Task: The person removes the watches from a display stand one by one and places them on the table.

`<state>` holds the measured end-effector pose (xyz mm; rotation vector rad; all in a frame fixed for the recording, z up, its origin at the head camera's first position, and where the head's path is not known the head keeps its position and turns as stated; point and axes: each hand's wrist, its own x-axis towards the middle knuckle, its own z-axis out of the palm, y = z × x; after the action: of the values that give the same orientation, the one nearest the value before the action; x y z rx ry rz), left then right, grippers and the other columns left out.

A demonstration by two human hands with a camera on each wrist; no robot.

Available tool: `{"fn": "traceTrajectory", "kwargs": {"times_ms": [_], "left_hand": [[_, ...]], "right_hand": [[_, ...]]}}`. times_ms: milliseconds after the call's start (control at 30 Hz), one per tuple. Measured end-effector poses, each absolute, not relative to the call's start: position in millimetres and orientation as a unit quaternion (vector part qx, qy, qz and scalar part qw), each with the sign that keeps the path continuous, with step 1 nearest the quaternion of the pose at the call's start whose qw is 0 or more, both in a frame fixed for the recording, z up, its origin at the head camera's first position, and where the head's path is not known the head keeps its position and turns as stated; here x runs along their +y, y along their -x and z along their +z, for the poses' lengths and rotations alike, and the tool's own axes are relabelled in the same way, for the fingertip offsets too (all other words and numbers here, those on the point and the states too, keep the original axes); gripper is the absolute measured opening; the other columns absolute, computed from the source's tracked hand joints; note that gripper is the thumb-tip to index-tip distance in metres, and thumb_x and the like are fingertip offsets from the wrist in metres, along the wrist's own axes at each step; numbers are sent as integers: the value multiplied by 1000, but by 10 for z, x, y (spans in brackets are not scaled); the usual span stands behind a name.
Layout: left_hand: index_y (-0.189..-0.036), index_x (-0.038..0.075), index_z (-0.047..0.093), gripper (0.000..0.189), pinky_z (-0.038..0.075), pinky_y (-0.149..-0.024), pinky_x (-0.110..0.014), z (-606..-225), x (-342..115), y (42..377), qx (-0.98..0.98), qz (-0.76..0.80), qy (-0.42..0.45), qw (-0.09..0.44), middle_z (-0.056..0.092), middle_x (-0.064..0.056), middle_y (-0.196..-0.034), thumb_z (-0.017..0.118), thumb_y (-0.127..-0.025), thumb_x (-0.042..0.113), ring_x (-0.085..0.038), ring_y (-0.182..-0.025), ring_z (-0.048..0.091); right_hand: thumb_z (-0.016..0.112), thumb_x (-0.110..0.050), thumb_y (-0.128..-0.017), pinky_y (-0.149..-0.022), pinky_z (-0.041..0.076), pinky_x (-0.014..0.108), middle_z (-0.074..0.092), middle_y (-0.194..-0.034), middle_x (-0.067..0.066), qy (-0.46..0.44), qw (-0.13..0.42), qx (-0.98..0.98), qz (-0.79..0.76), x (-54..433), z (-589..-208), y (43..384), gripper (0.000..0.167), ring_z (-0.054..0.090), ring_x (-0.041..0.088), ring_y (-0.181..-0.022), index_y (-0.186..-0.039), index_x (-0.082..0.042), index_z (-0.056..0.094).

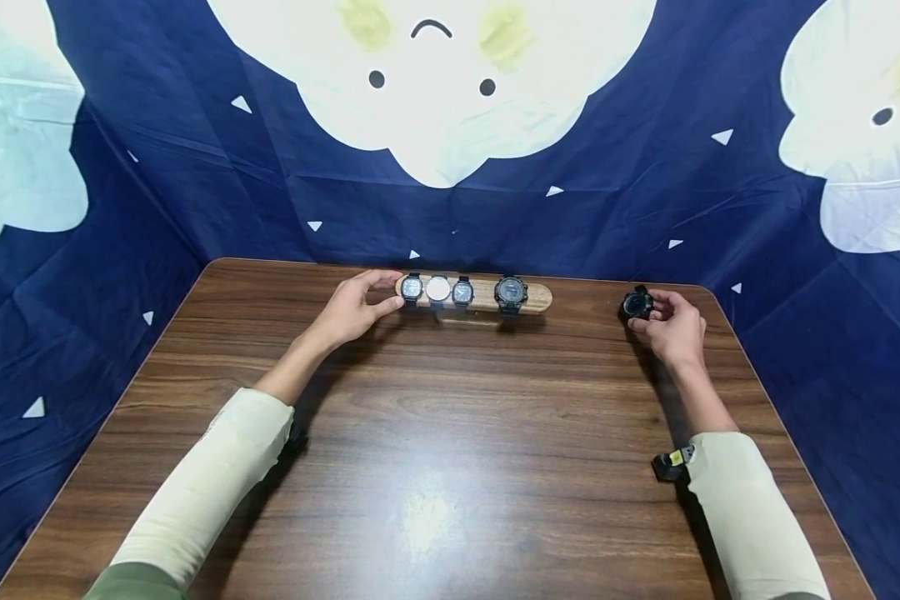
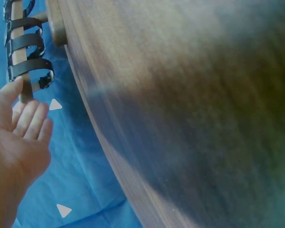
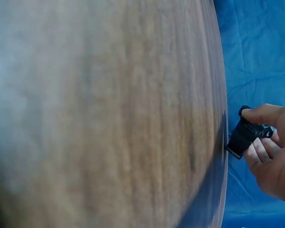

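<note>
From my post at the feeds, I have the right hand [image 1: 673,329] near the far right corner of the dark brown wood-grain counter [image 1: 450,433], thumb and fingers pinching a black, round-faced wristwatch [image 1: 636,304] by its side, its dial turned up to the head camera. I can't tell whether its strap touches the surface (the right wrist view shows it against the edge, and that settles nothing for me). Well apart from it, near the back edge, the left hand [image 1: 351,312] grips the left end of a light-brown wooden display bar [image 1: 537,297], which sits above a matching wooden base [image 1: 468,318]. Four watches ring that bar, from left to right: a black square one with a pale face [image 1: 412,287], one with a bright round silvery face [image 1: 438,289], a smaller black squarish one [image 1: 462,292] and, past a bare gap, a chunky black round one [image 1: 511,292]. Behind the counter I see navy cloth [image 1: 390,204] printed with white clouds and triangles.
</note>
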<state>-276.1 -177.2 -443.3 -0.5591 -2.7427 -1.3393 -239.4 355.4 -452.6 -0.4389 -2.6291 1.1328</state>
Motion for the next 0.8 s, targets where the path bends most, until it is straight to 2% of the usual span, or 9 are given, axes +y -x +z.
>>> {"fn": "traceTrajectory", "kwargs": {"times_ms": [67,300,333,433,533,667,800], "left_hand": [[-151,4,68,50,50,-125,-59,-4432,-1774,2761,-884,-431,181,19,73,-21,-149,82,-105,19,-39,-143,67],[-150,3,68,50,51,-124,-59,-4418,-1772,2759,-885,-430,179,18,73,-21,-149,82,-105,19,-39,-144,67],[-150,4,68,50,51,-124,-59,-4419,-1771,2760,-885,-430,179,18,73,-21,-149,82,-105,19,-39,-144,67],[-150,3,68,49,51,-125,-58,-4419,-1766,2765,-886,-428,179,18,73,-21,-149,82,-105,19,-39,-144,67],[-149,3,68,49,51,-125,-58,-4421,-1765,2768,-886,-427,179,17,73,-21,-149,82,-105,19,-39,-143,67],[-150,3,68,49,50,-125,-58,-4429,-1768,2776,-886,-427,180,16,73,-21,-149,82,-105,19,-39,-144,67],[-150,3,68,50,50,-125,-59,-4428,-1773,2774,-887,-425,181,17,73,-21,-150,82,-105,20,-39,-145,66]], "right_hand": [[91,-8,-90,-102,45,14,80,-138,19,148,127,-901,387,3563,-4533,2406,64,56,-15,-85,-150,-9,71],[91,-6,-89,-91,45,5,79,-140,19,133,125,-895,408,3546,-4540,2415,65,57,-20,-84,-150,-8,71],[91,-4,-89,-86,41,2,79,-140,20,131,125,-893,412,3539,-4540,2413,65,57,-21,-84,-150,-7,71],[90,-2,-87,-92,38,3,78,-139,22,123,124,-893,415,3529,-4544,2415,65,56,-23,-81,-149,-7,71],[91,-3,-88,-92,39,4,78,-139,24,115,117,-899,406,3535,-4556,2416,65,55,-22,-82,-149,-6,72],[91,-5,-89,-82,44,2,78,-137,26,104,102,-906,399,3539,-4564,2406,62,56,-17,-85,-148,-5,73],[90,-5,-90,-81,44,1,79,-135,26,99,95,-906,401,3531,-4553,2386,59,58,-15,-86,-147,-5,74]]}}
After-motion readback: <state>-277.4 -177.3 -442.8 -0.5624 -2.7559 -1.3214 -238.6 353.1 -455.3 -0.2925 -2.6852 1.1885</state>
